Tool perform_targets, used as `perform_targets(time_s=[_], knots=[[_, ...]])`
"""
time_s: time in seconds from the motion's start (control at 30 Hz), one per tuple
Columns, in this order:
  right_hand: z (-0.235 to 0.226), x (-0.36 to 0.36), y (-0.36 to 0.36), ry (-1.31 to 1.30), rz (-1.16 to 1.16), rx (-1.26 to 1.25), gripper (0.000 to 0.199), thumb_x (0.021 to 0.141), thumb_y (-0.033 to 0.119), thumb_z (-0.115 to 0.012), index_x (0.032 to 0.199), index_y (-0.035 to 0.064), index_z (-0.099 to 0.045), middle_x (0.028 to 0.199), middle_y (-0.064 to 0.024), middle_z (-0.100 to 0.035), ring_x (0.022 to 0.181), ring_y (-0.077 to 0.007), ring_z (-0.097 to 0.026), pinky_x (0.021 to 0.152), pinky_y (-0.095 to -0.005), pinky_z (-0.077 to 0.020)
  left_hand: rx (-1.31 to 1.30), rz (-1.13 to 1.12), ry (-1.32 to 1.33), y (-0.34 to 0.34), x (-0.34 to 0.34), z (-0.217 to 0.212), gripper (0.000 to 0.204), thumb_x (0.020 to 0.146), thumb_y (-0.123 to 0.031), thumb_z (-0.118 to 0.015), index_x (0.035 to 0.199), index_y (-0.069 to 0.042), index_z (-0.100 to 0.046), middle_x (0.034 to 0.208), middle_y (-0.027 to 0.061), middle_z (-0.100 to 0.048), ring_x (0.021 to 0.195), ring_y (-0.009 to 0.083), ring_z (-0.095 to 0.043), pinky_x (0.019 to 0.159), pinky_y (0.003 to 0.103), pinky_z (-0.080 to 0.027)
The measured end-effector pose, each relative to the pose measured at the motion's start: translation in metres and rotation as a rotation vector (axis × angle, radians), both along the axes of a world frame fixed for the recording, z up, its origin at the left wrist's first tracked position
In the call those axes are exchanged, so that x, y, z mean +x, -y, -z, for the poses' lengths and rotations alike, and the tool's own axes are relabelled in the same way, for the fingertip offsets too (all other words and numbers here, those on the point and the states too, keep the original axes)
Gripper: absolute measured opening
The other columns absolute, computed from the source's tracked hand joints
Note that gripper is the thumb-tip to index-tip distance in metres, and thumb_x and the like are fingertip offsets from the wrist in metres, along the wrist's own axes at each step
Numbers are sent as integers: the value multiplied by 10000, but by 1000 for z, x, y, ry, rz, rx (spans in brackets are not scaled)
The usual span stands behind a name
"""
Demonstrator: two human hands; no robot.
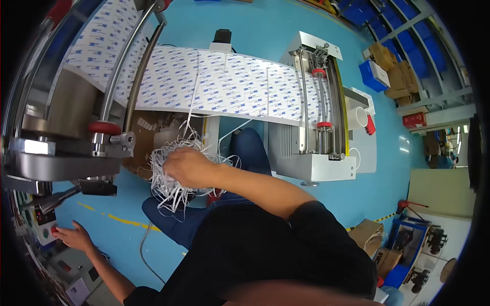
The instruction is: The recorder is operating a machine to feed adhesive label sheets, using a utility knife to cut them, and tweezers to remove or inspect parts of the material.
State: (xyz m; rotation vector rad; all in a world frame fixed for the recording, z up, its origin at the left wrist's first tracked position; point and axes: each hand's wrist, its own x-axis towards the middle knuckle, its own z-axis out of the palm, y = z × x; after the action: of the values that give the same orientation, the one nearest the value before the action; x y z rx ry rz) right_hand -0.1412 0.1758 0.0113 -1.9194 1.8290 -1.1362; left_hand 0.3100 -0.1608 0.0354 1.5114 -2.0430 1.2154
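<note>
Web sheet (229, 84): white, repeating small blue print. Trim strips (171, 186): white. Floor (255, 30): bright blue, yellow line. Button (54, 230): red.

Right hand (186, 166) grips a tangle of white strips (171, 186) below the printed sheet (229, 84). Left hand (74, 237) touches a red button (54, 230).

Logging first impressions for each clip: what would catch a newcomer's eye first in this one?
Most striking is the wide white printed sheet stretched across the top between the metal rollers on the left and the grey machine on the right. Just below it, the right hand grips a tangled bundle of thin white strips above a cardboard box. At lower left, the left hand touches a red button.
</note>
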Motion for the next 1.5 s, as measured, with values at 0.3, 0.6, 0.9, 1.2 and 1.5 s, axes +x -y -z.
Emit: perform_targets(time_s=[0.3, 0.6, 0.9, 1.2, 1.5], knots=[[28, 85, 58, 277, -234, -187, 124, 837, 157, -564, 786, 58, -619, 783, -114, -607, 758, -334, -588, 699, -431, -492, 38, 63, 61, 42, 32, 27, 689, 908, -513, -535, 1352, 1, -419, 1408, 310, -384, 1221, 427, -477, 963, 473, -426], [29, 73, 50, 280, -125, -198, 87, 762, 157, -612, 764, 73, -637, 794, -94, -622, 777, -296, -615, 687, -411, -491, 1299, 638, -623, -95, -159, 52, 306, 971, -152, -537, 1199, 50, -539, 1154, 157, -618, 1070, 257, -581, 957, 355, -438], [-14, 51, 12, 244, -138, -104, 222, 806, 157, -613, 1013, 80, -634, 993, -98, -622, 816, -294, -650, 669, -442, -521, 3082, 511, -812, -182, -301, 65, 966, 864, -775, -276, 1242, 77, -527, 1168, 166, -607, 1089, 258, -562, 995, 348, -395], [-13, -3, -14, 373, 90, 10, 208, 811, 63, -606, 1018, 48, -620, 993, -123, -598, 933, -329, -609, 778, -429, -501, 2269, 668, -1453, -141, -269, 44, 249, 973, -337, -547, 943, -91, -564, 774, -20, -546, 561, 42, -420, 551, 211, -373], [1, 2, -42, 533, 236, -94, 112, 844, 128, -651, 853, 41, -581, 811, -99, -586, 763, -304, -606, 659, -397, -475, 2075, 501, -1706, -106, -262, 63, 275, 982, -349, -528, 988, -83, -596, 814, -2, -594, 712, 115, -557, 696, 265, -435]])
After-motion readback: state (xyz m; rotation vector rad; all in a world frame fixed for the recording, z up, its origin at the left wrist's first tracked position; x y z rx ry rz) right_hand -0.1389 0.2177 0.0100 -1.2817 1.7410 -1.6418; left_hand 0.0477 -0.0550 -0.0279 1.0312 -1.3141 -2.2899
